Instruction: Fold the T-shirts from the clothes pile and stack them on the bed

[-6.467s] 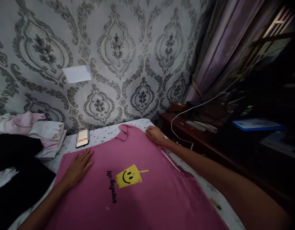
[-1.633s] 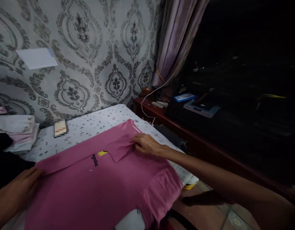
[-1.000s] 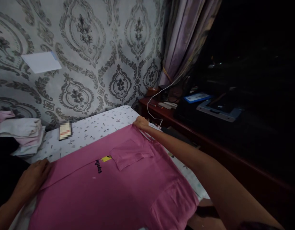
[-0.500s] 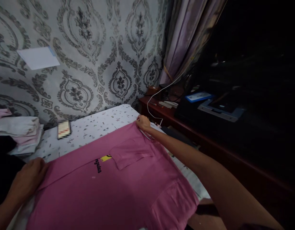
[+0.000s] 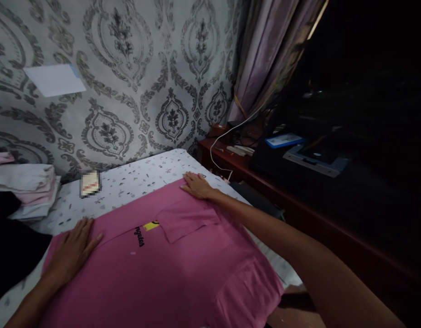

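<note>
A grey patterned wall (image 5: 138,82) borders a purple curtain (image 5: 263,54) at right, near a red-brown table (image 5: 238,160); lighting is dim.

A shirt (image 5: 138,273) lies on a sheet (image 5: 152,168); beyond its left part sits a pixelated item (image 5: 90,183), with stacked cloths (image 5: 36,182) farther left. A wall (image 5: 145,82) stands behind, a bench (image 5: 231,159) to the right.

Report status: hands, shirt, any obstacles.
Left hand flat on shirt; right hand flat at far corner. Far side folded over, print partly covered. Blurred item beyond shirt, not touching.
</note>
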A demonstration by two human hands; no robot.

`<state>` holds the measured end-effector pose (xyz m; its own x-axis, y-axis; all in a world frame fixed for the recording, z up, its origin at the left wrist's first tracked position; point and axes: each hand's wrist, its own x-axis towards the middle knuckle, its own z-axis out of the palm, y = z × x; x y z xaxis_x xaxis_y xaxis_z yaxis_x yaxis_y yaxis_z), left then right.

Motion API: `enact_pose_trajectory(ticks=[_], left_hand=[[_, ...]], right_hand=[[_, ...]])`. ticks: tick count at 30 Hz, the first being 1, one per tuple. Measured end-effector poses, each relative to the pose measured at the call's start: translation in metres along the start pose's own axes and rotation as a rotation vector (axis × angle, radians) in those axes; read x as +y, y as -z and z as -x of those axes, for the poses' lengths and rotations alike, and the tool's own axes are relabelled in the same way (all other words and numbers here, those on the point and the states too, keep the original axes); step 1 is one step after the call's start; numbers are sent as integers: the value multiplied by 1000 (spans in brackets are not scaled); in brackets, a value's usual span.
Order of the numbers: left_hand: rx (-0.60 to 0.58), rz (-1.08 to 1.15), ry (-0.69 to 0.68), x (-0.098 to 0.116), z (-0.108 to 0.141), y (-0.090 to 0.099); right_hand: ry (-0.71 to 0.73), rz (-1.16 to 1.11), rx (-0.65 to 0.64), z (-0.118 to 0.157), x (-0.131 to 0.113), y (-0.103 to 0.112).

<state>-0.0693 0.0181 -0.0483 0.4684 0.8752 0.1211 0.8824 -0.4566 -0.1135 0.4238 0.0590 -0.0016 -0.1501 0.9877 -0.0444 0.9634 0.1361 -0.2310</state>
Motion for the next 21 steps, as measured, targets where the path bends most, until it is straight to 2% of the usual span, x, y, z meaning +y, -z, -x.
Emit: enact_pose_trajectory(ticks=[2,4,6,8,11,13,15,21], left_hand=[[-55,20,78,3,5,9],[-96,85,251,12,8,23],[-132,217,366,15,9,38],[-102,438,442,2,10,51],[36,688,559,-32,13,66],[50,720,589,-50,11,73],[24,706,583,-58,3,74],[-58,656,576,-47,-16,75]], right_hand=[[-25,6,5,0,0,0],[-49,13,55,1,-2,-4],[-75,27,108,-2,2,-10],[-69,45,144,-11,13,-18],[-53,40,180,-28,30,-26],[-73,51,207,-32,36,-25],[-98,74,226,-29,36,-22],[-110,63,196,-18,19,-11]])
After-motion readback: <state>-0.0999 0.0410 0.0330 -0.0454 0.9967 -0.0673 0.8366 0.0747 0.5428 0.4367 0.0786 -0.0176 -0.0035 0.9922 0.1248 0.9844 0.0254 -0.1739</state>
